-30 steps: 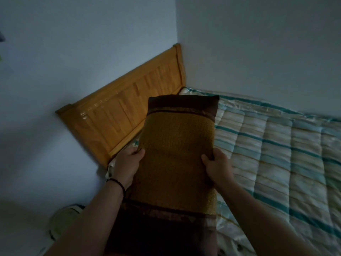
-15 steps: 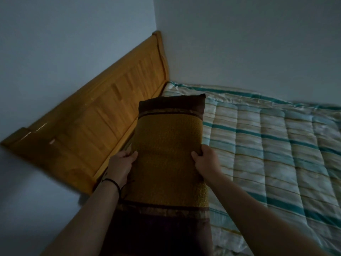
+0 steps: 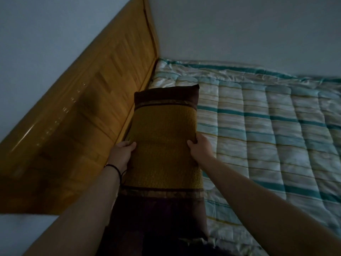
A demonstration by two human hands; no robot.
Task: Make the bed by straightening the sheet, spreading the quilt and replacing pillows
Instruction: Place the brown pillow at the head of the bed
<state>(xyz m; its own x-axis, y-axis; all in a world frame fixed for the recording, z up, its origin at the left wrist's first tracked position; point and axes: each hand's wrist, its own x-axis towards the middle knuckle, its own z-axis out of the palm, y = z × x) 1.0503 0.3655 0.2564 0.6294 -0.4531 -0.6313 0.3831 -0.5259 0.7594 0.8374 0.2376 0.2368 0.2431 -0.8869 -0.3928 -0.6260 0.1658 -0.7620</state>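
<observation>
Both hands, left hand (image 3: 120,154) and right hand (image 3: 198,146), grip pillow (image 3: 164,137).

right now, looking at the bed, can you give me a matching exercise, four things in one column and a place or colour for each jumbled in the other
Things:
1. pillow
2. quilt
3. headboard
4. wristband

Descriptions:
A. wooden, standing along the wall left of the pillow
B. thin and dark, worn on the left arm just behind the left hand
C. mustard middle with dark brown ends, held at its two long sides by both hands
D. pale with teal stripes, spread over the bed right of the right hand

Pairs: 1-C, 2-D, 3-A, 4-B
</observation>
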